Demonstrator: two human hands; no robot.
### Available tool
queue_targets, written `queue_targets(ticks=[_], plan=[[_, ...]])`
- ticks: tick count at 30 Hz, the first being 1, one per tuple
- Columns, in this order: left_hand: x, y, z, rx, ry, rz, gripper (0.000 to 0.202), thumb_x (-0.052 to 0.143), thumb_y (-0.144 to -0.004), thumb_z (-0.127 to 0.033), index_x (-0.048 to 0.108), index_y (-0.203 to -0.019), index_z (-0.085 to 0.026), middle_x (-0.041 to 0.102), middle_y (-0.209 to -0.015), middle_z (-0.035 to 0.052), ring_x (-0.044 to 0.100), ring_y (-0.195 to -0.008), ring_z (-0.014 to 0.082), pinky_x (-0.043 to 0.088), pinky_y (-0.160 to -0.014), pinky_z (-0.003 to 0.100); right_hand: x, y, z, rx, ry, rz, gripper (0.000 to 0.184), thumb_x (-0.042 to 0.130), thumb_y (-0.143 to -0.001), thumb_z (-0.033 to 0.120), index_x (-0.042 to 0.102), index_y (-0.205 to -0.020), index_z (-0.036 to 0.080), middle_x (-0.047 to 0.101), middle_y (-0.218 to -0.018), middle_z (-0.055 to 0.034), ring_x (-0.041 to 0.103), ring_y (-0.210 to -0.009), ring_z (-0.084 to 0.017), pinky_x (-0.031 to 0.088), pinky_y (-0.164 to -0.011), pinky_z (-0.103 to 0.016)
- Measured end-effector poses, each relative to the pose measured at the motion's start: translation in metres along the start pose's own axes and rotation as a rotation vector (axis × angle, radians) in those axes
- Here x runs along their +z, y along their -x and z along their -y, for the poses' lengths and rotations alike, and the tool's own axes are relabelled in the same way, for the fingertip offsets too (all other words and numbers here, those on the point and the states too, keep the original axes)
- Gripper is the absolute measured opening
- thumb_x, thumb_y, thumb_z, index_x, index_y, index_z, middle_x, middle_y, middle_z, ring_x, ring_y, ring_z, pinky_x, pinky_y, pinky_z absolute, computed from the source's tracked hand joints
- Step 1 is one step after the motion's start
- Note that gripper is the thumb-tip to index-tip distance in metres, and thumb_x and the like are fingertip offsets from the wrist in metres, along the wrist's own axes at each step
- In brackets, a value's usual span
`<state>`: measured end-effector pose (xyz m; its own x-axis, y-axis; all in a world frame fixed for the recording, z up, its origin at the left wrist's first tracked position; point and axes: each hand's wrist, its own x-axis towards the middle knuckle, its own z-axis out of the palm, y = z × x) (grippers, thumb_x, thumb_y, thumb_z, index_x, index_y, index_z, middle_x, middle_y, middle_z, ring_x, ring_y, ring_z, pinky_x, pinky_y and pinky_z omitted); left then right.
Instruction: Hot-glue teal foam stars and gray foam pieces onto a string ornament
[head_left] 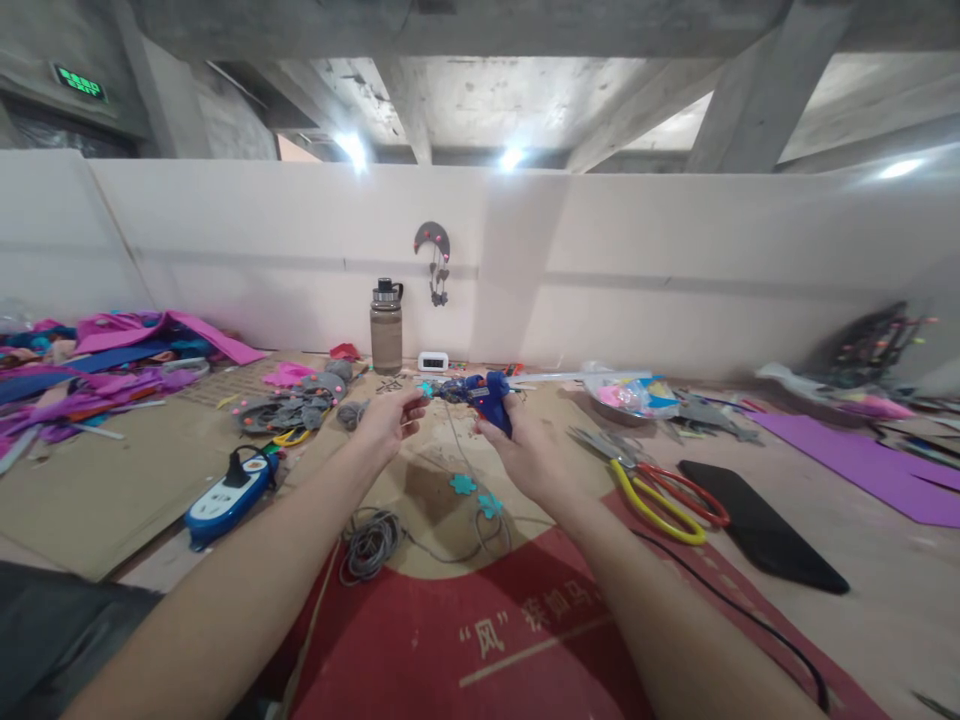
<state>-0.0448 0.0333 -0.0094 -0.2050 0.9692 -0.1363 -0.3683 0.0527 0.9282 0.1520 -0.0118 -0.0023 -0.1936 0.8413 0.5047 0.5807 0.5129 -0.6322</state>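
I have the right hand (519, 445) wrapped round a blue hot-glue gun (493, 395), its tip close to the teal flower cutout (427, 388) pinched by the left hand (386, 425); two more teal cutouts (463, 484) lie below, on tan cardboard (427, 460). Left of these I see coiled gray cord (373, 541).

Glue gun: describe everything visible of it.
The glue gun is blue and looks plastic, with a small red spot on its side. The right hand grips its handle above the cardboard. A pale stick extends from its back; its dark, mottled front points left toward the teal piece at the left hand. Tip contact is unclear.
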Motion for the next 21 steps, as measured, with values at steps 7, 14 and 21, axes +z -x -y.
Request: queue_targets(ticks=[7,14,21], plan=[[0.0016,0.0018,-0.0007,0.010,-0.004,0.026,0.014,0.069,-0.061,-0.022,0.063,-0.069,-0.012,0.063,-0.061,0.0020,0.052,-0.046,0.0060,0.034,-0.040,0.017,0.0016,0.0002,-0.0019,0.003,0.001,0.005,0.025,0.051,-0.080,0.027,0.050,-0.105,0.020,0.064,-0.087,-0.0069,0.059,-0.077,-0.023,0.041,-0.066,-0.031],[0.0023,0.0032,-0.0008,0.021,-0.009,0.019,0.013,0.068,-0.062,-0.021,0.063,-0.069,-0.012,0.063,-0.061,0.0017,0.052,-0.046,0.0060,0.036,-0.041,0.017,0.0039,-0.0004,-0.0065,-0.002,0.013,-0.006,0.032,0.050,-0.081,0.029,0.048,-0.112,0.020,0.064,-0.089,-0.0072,0.059,-0.078,-0.023,0.042,-0.066,-0.031],[0.0017,0.0025,-0.0005,0.021,-0.021,0.013,0.014,0.069,-0.061,-0.022,0.063,-0.069,-0.012,0.063,-0.062,0.0017,0.053,-0.046,0.0061,0.036,-0.040,0.017,0.0015,0.0006,-0.0030,0.005,0.048,-0.002,0.034,0.050,-0.081,0.029,0.048,-0.113,0.019,0.064,-0.090,-0.0078,0.060,-0.079,-0.023,0.042,-0.067,-0.031]])
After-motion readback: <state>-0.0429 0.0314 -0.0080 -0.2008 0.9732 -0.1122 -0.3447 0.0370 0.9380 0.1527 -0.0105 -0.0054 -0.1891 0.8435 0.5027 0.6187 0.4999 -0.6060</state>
